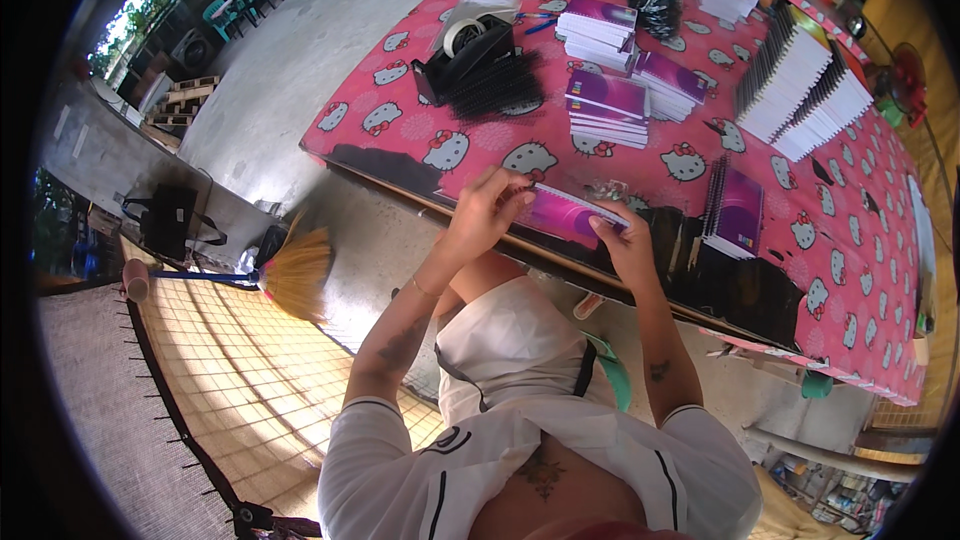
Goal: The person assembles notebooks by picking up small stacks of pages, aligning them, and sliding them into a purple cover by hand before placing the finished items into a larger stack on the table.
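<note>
Notebook (564, 213) between left hand (490, 208) and right hand (626, 243)

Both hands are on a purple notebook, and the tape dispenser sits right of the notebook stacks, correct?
No: the head view shows the tape dispenser left of the notebook stacks. The left hand and right hand are on a purple notebook.

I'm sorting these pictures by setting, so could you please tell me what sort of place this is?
It looks like a partly open-air notebook workshop: stacks of purple notebooks and a heap of black binding coils sit on a large table, with wooden pallets beyond.
</note>
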The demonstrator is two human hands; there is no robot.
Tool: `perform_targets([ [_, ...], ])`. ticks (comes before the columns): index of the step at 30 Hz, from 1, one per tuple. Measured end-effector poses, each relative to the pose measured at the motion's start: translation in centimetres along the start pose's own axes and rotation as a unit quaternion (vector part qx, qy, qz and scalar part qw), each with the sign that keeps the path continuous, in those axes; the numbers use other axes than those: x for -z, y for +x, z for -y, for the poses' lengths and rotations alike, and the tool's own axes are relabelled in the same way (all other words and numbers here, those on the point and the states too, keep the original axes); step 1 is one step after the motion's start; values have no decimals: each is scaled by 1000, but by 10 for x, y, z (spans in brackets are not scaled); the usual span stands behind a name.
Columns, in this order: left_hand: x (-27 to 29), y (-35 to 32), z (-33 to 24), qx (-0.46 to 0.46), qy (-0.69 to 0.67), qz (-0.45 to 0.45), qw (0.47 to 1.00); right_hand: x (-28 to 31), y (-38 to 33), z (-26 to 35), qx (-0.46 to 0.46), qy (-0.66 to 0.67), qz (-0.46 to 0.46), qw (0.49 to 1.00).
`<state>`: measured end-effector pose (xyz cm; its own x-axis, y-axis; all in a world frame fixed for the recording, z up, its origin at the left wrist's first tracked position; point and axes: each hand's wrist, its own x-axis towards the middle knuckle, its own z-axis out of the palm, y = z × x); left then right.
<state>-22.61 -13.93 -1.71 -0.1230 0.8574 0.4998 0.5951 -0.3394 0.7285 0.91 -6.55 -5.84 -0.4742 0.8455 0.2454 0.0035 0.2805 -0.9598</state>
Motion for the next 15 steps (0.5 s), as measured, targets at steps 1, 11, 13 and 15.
perform_targets([
  [1, 0, 1, 1, -2, 0, 1, 1000, 0, 0, 0, 0, 0, -1, 1000],
  [11, 15, 12, -8, -10, -44, 76, 996, 2, -1, 1, -2, -3, 27, 1000],
  [13, 19, 18, 9, -14, -7, 135, 991, 0, -1, 0, -6, 9, 31, 999],
  [15, 17, 18, 8, 5, -24, 162, 986, 3, -2, -1, -13, 17, 28, 999],
])
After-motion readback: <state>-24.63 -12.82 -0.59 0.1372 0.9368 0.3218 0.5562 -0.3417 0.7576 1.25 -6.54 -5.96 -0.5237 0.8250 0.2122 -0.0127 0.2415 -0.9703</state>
